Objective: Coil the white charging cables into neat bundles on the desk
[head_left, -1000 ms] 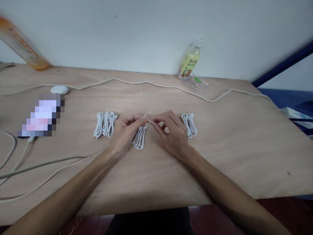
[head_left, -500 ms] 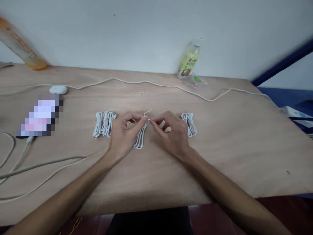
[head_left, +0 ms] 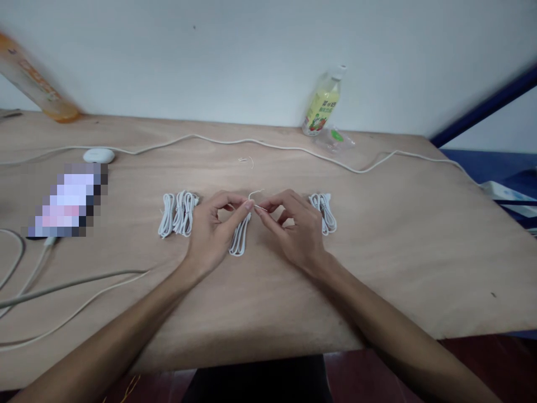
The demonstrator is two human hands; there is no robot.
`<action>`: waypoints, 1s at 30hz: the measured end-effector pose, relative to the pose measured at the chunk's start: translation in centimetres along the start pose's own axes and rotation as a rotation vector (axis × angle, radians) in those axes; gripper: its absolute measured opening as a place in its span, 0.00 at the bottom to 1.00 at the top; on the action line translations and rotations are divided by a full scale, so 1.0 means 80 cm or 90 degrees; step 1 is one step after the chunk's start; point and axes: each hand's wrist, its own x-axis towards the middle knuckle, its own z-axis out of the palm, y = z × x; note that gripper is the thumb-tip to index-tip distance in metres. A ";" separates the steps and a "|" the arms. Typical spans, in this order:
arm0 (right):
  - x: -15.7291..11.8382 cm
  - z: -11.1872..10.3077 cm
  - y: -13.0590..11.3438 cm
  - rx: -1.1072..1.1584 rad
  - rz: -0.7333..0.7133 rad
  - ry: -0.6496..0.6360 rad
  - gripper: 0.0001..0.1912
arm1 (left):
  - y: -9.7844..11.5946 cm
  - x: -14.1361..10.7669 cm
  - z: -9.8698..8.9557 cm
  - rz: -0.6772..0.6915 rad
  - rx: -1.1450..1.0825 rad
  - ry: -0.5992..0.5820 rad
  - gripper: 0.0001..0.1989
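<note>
Step in hand, as judged: a thin pale twist-tie wire (head_left: 254, 196) is being wound around the top of a folded white cable bundle (head_left: 240, 238) lying on the light wooden worktop (head_left: 268, 291).

Left hand (head_left: 212, 226): thumb and forefinger are pinched narrow on the head of the bundle and one end of the tie; the rest of the bundle trails toward the body beneath that hand.

Right hand (head_left: 293, 224): fingertips are pinched on the other end of the tie, just beside the left fingertips, nearly touching. A short loop of wire is seen standing up above the pinch.

Beside the left hand, on its outer side: two finished white cable bundles (head_left: 178, 214) are laid side by side. Just beyond the right hand: another white cable bundle (head_left: 324, 212), partly hidden by the knuckles.

Further ahead of the hands: a small loose tie scrap (head_left: 247, 161), a long white cord (head_left: 235, 142) run across the worktop, a yellow-green drink bottle (head_left: 323, 103) at the wall.

Next move, as judged: the tie ends would need twisting tight while the bundle head is kept clamped, so the folds are not let loose. Whether any twist is already made cannot be told; the wire is too fine.
</note>
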 end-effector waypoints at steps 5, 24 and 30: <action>0.000 -0.001 -0.001 -0.014 -0.021 0.007 0.06 | 0.000 0.000 0.002 -0.014 0.001 -0.001 0.06; 0.007 -0.011 -0.002 0.061 0.077 -0.010 0.01 | 0.000 -0.001 0.002 -0.084 -0.040 -0.019 0.08; 0.006 -0.010 -0.002 0.040 0.021 -0.006 0.06 | 0.004 -0.002 0.003 -0.097 -0.052 -0.035 0.09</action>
